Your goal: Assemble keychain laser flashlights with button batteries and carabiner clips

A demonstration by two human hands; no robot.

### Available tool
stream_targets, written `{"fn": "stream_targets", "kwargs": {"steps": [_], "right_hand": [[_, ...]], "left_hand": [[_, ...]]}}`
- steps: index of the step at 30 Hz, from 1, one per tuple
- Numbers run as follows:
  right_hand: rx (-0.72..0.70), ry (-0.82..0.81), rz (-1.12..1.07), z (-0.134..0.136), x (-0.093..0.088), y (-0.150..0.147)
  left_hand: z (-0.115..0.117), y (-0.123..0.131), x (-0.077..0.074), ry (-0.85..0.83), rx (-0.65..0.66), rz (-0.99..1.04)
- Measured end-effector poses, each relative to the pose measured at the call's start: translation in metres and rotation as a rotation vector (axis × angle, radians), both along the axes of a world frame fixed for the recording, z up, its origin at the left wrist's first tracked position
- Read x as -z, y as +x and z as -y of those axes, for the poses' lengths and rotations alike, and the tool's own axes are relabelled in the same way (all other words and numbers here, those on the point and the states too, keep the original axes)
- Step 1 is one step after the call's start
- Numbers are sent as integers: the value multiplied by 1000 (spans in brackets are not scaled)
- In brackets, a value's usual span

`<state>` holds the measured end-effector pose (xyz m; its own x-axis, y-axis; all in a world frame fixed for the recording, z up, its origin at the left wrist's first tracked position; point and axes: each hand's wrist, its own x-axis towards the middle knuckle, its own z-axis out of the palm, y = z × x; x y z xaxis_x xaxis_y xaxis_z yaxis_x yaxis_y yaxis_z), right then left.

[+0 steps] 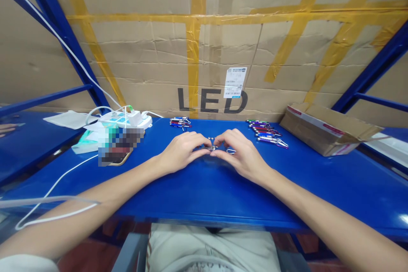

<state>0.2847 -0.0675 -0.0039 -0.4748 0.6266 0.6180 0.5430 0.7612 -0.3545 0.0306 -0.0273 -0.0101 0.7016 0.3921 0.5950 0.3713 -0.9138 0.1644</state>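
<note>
My left hand (184, 151) and my right hand (238, 153) rest on the blue table (204, 187), fingertips meeting in the middle. Both are closed in a pinch around a small silver metal part (212, 148) held between them. A few more small silver pieces (210, 138) lie just behind the fingers, and a thin key ring (230, 151) shows by my right hand. A small pile of keychain flashlights (180, 122) lies behind my left hand. A bigger pile of keychain flashlights (267, 132) lies behind my right hand.
A white power strip (126, 118) with plugs and cables sits at the back left, beside a blurred-out object (119, 146) and a teal box (91, 138). An open cardboard box (328, 129) stands at the right. A taped cardboard wall marked LED (212, 100) closes the back.
</note>
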Motion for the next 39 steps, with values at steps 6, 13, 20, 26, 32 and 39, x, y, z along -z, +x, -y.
{"fn": "stream_targets", "kwargs": {"steps": [6, 13, 20, 26, 32, 39], "right_hand": [[79, -30, 126, -8, 1, 6], [93, -53, 248, -9, 5, 7], [107, -132, 368, -10, 8, 7], [88, -166, 386, -10, 8, 6], [89, -178, 414, -10, 10, 5], [70, -175, 415, -11, 11, 5]], "left_hand": [[-5, -3, 2, -92, -19, 57], [-7, -2, 2, -259, -56, 170], [-2, 0, -2, -328, -38, 217], [0, -2, -8, -207, -56, 148], [-2, -4, -6, -80, -30, 100], [-7, -7, 1, 39, -68, 80]]}}
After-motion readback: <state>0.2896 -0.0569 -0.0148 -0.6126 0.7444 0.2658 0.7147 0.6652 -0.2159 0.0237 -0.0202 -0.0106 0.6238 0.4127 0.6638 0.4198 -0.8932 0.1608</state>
